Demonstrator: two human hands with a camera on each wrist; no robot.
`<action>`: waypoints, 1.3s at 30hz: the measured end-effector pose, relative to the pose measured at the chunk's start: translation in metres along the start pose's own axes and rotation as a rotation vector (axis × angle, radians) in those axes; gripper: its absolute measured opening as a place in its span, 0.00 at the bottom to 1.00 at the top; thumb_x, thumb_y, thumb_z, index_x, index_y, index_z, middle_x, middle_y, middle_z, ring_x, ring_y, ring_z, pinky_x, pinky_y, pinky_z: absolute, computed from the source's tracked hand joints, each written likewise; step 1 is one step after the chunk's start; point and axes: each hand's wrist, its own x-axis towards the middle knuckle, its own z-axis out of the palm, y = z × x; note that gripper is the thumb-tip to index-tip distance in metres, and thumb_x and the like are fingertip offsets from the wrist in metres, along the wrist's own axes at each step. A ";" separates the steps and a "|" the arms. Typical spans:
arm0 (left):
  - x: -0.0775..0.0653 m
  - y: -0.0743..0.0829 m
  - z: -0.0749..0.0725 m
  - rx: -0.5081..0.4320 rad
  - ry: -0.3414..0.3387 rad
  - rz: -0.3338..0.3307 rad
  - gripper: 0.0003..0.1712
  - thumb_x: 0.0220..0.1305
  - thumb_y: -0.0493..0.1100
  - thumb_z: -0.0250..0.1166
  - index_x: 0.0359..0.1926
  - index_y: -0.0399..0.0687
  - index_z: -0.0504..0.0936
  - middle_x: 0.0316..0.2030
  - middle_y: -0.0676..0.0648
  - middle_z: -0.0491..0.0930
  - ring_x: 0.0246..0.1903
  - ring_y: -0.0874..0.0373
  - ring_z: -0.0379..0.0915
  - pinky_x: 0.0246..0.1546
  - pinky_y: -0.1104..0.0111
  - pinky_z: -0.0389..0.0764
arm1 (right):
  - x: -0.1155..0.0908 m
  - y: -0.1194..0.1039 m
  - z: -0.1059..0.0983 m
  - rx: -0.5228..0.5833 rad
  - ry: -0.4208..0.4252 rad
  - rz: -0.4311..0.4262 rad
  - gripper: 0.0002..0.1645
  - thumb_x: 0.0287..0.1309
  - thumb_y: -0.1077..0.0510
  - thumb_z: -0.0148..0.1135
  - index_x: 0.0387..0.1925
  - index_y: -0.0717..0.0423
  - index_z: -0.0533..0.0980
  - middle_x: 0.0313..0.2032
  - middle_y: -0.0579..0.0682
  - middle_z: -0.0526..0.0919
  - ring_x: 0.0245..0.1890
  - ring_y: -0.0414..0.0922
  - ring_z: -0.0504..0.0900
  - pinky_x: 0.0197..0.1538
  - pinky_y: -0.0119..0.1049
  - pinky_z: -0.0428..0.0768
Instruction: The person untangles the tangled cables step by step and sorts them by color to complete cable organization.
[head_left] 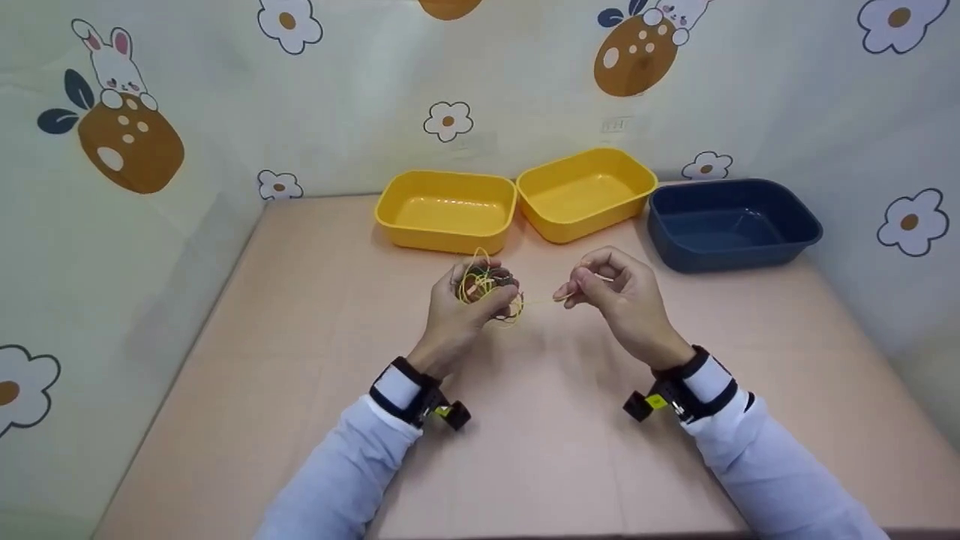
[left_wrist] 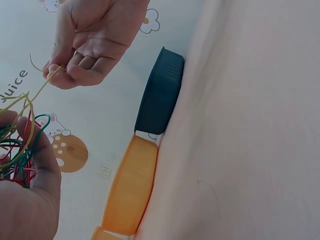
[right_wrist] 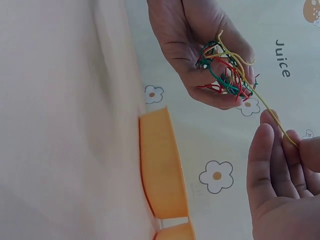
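While gripping the tangled cords (head_left: 482, 284) in the left hand (head_left: 459, 321), at nine o'clock from the right hand (head_left: 628, 306), and pinching the yellow strand (right_wrist: 265, 103) in the latter, draw gently toward three o'clock, easing at snags.

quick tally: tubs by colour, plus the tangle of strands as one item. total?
Yellow tubs: 2
Dark blue tub: 1
Strand tangle, in the left hand: 1 (single strands too knotted to count)
Total: 4

Both hands (head_left: 457, 322) (head_left: 630, 307) aloft, apart, fingers (right_wrist: 261, 155) bent.
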 end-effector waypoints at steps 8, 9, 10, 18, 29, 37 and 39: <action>0.000 0.002 0.001 -0.042 0.002 -0.003 0.23 0.67 0.32 0.78 0.58 0.41 0.79 0.49 0.46 0.87 0.44 0.56 0.89 0.39 0.67 0.94 | 0.001 0.000 -0.002 0.065 0.033 -0.015 0.10 0.82 0.67 0.63 0.51 0.72 0.73 0.34 0.51 0.87 0.37 0.46 0.93 0.47 0.35 0.94; 0.000 0.003 0.001 -0.044 0.005 -0.003 0.22 0.67 0.32 0.78 0.56 0.42 0.79 0.48 0.47 0.87 0.43 0.57 0.88 0.38 0.68 0.93 | 0.000 0.000 -0.002 0.063 0.034 -0.016 0.10 0.82 0.66 0.63 0.51 0.73 0.73 0.33 0.51 0.87 0.37 0.46 0.93 0.47 0.35 0.94; 0.000 0.002 0.001 -0.045 0.007 -0.003 0.21 0.67 0.32 0.78 0.55 0.43 0.79 0.47 0.47 0.88 0.42 0.57 0.87 0.38 0.68 0.93 | 0.000 0.000 -0.002 0.063 0.034 -0.018 0.11 0.82 0.65 0.64 0.51 0.73 0.73 0.33 0.51 0.87 0.37 0.46 0.93 0.47 0.35 0.94; 0.001 0.004 0.001 -0.138 0.048 -0.036 0.20 0.68 0.29 0.77 0.52 0.48 0.77 0.46 0.47 0.88 0.35 0.59 0.85 0.36 0.70 0.91 | 0.001 -0.001 -0.005 0.086 0.041 -0.043 0.04 0.82 0.72 0.58 0.46 0.63 0.76 0.31 0.51 0.84 0.34 0.46 0.91 0.44 0.33 0.92; 0.003 0.007 -0.003 -0.170 0.085 -0.020 0.18 0.69 0.28 0.74 0.54 0.43 0.80 0.46 0.49 0.87 0.35 0.57 0.84 0.36 0.69 0.91 | 0.004 -0.005 -0.012 0.090 0.103 -0.059 0.06 0.81 0.73 0.57 0.44 0.62 0.75 0.30 0.51 0.83 0.33 0.46 0.90 0.43 0.33 0.92; 0.000 0.010 -0.006 -0.148 -0.076 -0.078 0.08 0.79 0.37 0.70 0.54 0.50 0.84 0.50 0.49 0.92 0.48 0.59 0.89 0.42 0.72 0.90 | 0.009 -0.007 -0.021 0.126 0.180 -0.044 0.08 0.82 0.73 0.56 0.45 0.60 0.75 0.33 0.52 0.86 0.34 0.46 0.90 0.42 0.33 0.93; -0.001 0.011 -0.007 -0.148 -0.118 -0.094 0.07 0.83 0.40 0.68 0.56 0.50 0.84 0.51 0.48 0.92 0.50 0.59 0.90 0.45 0.72 0.91 | 0.010 -0.006 -0.024 0.143 0.195 -0.032 0.08 0.82 0.73 0.55 0.45 0.61 0.75 0.33 0.52 0.86 0.34 0.46 0.90 0.42 0.32 0.92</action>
